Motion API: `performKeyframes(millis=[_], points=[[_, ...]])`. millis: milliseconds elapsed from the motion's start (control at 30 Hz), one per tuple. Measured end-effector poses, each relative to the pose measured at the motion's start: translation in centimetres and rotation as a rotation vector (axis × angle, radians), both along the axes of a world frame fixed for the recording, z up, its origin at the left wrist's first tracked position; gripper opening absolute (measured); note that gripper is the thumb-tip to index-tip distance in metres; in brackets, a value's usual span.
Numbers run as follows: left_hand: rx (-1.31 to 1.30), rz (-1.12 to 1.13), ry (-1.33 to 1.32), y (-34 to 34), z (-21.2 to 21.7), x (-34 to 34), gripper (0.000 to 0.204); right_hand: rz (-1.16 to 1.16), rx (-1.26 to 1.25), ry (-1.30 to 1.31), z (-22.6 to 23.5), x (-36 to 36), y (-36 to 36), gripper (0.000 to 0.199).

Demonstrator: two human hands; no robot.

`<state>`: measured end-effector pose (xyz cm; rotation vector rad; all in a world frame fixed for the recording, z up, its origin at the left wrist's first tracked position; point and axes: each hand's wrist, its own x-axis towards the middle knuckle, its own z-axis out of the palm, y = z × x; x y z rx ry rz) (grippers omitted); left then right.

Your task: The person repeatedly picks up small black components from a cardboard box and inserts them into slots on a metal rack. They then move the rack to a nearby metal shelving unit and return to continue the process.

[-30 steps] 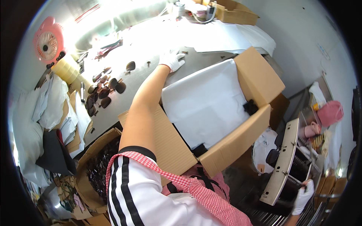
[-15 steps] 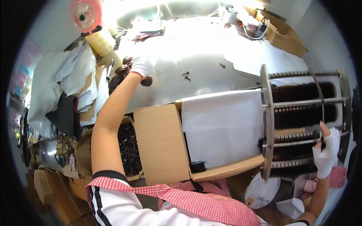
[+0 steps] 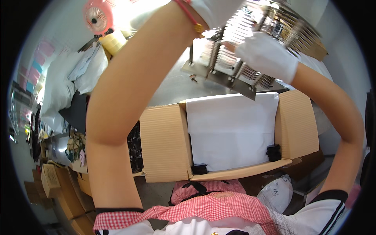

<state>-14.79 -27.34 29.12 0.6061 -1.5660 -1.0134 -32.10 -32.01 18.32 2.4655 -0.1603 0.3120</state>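
Observation:
A slotted metal rack [image 3: 219, 76] with long rods and a flat end plate is raised and tilted over the table, smeared by motion. My right hand [image 3: 266, 55], in a white glove, is closed on its side. At the top edge my left hand [image 3: 217, 11], also gloved in white, is against the rack's far-left part and seems to grip it; its fingers are mostly cut off or blurred. Light shines through rows of thin ribs in the rack. Below lies an open cardboard box [image 3: 164, 143] lined with white paper [image 3: 231, 133].
Black pieces sit in the box's near corners, one stack at the right [image 3: 273, 152]. Small dark screws [image 3: 193, 78] lie on the metal table. A pink fan [image 3: 98, 17], a yellow roll [image 3: 112, 42] and plastic bags [image 3: 58, 94] stand to the left. Another box of dark pieces [image 3: 135, 149] is beside my left arm.
The rack has left the right side of the box and swung up and over the table, turned round. My left hand has moved right from the table's left end to the rack.

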Motion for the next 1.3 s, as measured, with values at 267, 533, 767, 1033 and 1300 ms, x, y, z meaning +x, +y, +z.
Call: performKeyframes(millis=[267, 533, 767, 1033, 1300], points=[[0.114, 0.632, -0.570, 4.8, -4.5, 4.8, 0.044, 0.209, -0.001, -0.066, -2.1, 2.5, -3.1, 0.015], [0.427, 0.002, 0.351, -3.0, -9.1, 8.2, 0.053, 0.089, 0.112, 0.048, -3.9, 3.7, -3.8, 0.016], [0.648, 0.099, 0.698, -3.9, -10.6, 10.0, 0.023, -0.019, 0.354, -0.400, -6.6, 1.5, -1.9, 0.044], [0.320, 0.171, 0.567, -1.2, -8.5, 7.1, 0.019, 0.123, 1.927, -1.027, -2.7, 2.5, -0.9, 0.087], [0.529, 0.257, 0.752, -1.6, -10.5, 8.2, 0.013, 0.295, 2.419, -1.433, 0.0, 6.1, -2.6, 0.030]])
